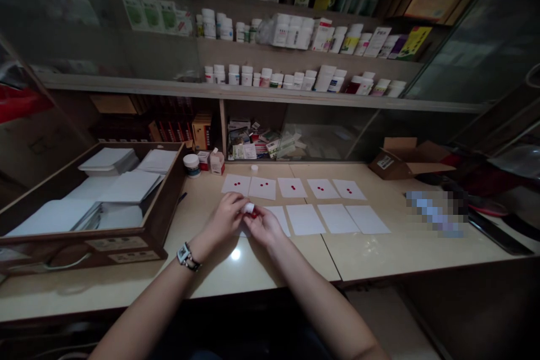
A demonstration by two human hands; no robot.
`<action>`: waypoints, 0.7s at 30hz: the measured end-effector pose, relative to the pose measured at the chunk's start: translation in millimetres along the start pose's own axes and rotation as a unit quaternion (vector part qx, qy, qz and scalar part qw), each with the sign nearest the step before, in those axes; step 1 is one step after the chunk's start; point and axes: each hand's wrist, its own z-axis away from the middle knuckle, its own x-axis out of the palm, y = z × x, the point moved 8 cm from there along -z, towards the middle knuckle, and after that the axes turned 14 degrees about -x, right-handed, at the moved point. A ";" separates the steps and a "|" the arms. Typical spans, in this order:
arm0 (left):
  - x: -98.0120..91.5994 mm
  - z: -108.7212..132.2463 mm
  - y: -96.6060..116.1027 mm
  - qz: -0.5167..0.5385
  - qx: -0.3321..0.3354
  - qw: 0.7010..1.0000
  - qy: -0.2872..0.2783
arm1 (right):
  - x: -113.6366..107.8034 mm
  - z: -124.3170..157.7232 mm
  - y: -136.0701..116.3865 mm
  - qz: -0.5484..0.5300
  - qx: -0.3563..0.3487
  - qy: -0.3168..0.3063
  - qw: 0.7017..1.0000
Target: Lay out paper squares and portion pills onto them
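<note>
The left hand [225,216] and right hand [264,226] hold a small white bottle [249,208] in closed fingers near the counter's [295,259] front edge. Back-row paper sheets [292,188] carry red pills [236,184]; front-row paper sheets [306,220] remain bare.

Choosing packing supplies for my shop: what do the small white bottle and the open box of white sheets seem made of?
The small white bottle looks like smooth plastic, judging by its soft sheen, though it is partly hidden. The open box looks like brown-finished wood, going by its thick board walls.
</note>
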 end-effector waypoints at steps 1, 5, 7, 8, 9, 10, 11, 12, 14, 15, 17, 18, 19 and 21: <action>-2.7 -0.3 -2.4 0.018 -0.022 1.000 0.003 | -0.9 2.2 2.0 -0.011 0.024 0.019 0.999; -14.4 -2.5 -21.9 0.135 -0.138 0.981 0.031 | 0.2 4.7 -3.5 -0.012 0.050 0.034 0.998; -19.0 -3.0 -36.3 0.209 -0.200 0.956 0.048 | 1.2 -0.1 -9.8 0.040 0.031 0.004 0.999; -20.5 -3.0 -43.8 0.242 -0.229 0.941 0.053 | 2.0 -3.3 -11.7 0.079 0.021 -0.018 0.997; -21.6 -2.8 -51.1 0.269 -0.256 0.927 0.057 | 3.5 -6.7 -12.1 0.124 0.013 -0.046 0.991; -22.9 -2.4 -57.9 0.291 -0.279 0.913 0.062 | 6.0 -9.9 -11.4 0.173 0.004 -0.079 0.982; -24.2 -1.7 -63.9 0.309 -0.300 0.900 0.068 | 9.3 -12.8 -10.2 0.228 -0.009 -0.116 0.967; -25.7 -0.9 -68.8 0.324 -0.316 0.889 0.074 | 13.3 -15.2 -9.3 0.290 -0.031 -0.154 0.944; -29.1 1.0 -74.9 0.347 -0.336 0.872 0.085 | 23.7 -17.2 -9.9 0.425 -0.101 -0.227 0.870; -30.8 1.9 -76.4 0.356 -0.341 0.866 0.090 | 30.2 -15.9 -10.1 0.491 -0.142 -0.264 0.818; -33.5 3.4 -77.1 0.370 -0.345 0.857 0.093 | 43.2 -8.6 -7.0 0.593 -0.210 -0.342 0.698; -35.0 3.9 -77.0 0.375 -0.346 0.855 0.095 | 47.6 -3.9 -3.6 0.627 -0.230 -0.378 0.641; -36.4 4.2 -77.0 0.376 -0.345 0.854 0.097 | 49.8 0.5 -0.1 0.653 -0.240 -0.407 0.592; -38.9 3.8 -77.1 0.374 -0.342 0.856 0.100 | 49.2 6.2 4.7 0.689 -0.247 -0.436 0.524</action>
